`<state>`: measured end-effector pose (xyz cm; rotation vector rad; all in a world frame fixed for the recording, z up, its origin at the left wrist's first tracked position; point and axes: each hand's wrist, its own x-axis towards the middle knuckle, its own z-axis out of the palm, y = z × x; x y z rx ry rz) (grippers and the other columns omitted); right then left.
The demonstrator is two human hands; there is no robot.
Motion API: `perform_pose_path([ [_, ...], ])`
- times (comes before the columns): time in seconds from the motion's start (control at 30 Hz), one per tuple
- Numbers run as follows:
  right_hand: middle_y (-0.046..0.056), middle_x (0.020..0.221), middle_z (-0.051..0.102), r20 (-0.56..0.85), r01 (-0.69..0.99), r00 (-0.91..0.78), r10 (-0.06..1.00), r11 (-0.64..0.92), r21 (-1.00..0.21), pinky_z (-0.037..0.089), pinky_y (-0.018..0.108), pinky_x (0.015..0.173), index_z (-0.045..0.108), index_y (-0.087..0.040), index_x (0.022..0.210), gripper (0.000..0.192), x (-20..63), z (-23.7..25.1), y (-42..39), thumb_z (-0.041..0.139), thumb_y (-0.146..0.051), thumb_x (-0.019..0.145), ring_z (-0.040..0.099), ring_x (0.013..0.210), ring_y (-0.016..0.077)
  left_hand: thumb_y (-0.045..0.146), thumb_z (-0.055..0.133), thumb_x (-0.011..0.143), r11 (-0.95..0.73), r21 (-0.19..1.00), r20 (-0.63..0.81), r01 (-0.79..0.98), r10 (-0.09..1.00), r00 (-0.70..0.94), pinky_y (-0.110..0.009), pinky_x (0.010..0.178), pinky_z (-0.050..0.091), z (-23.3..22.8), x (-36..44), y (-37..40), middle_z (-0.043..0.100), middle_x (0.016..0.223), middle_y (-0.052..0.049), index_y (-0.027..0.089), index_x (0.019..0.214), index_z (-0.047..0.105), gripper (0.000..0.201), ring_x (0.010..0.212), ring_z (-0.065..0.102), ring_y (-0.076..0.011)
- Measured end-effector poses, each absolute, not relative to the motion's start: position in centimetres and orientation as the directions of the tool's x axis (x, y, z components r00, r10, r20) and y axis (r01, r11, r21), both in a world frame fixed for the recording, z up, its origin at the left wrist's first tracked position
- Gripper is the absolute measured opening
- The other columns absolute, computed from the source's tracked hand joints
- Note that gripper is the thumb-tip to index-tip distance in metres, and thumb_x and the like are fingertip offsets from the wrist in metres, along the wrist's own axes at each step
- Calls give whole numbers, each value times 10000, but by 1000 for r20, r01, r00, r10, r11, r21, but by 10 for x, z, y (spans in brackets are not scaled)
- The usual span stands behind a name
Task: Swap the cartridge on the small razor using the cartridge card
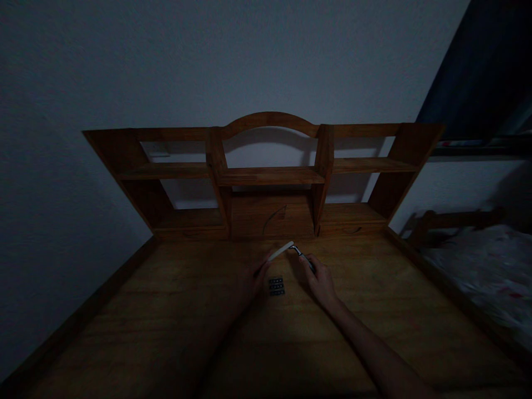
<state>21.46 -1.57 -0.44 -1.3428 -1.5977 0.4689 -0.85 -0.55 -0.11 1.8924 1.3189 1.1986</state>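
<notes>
In dim light a razor [296, 250] is held over the wooden desk [166, 310]. My right hand [320, 282] grips its dark handle. My left hand [254, 277] touches the pale razor head [280, 251] with its fingertips. Between my hands, on the desk top, lies a small dark pack of blade cartridges [276, 286].
A wooden hutch with shelves [266, 176] stands at the back of the desk against a pale wall. To the right is a bed with a patterned cover [486, 277] and a dark window area [486, 66].
</notes>
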Motion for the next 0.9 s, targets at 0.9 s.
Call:
perform_pose_path([
  [0.9, 13, 711, 595, 398, 541, 69, 915, 301, -785, 394, 268, 588, 496, -203, 944, 284, 216, 0, -19, 376, -460, 953, 572, 620, 182, 455, 472, 905, -285, 873, 298, 395, 954, 29, -427, 1047, 425, 1, -10, -6, 616, 1264, -3, 281, 1233, 601, 392, 1177, 568, -239],
])
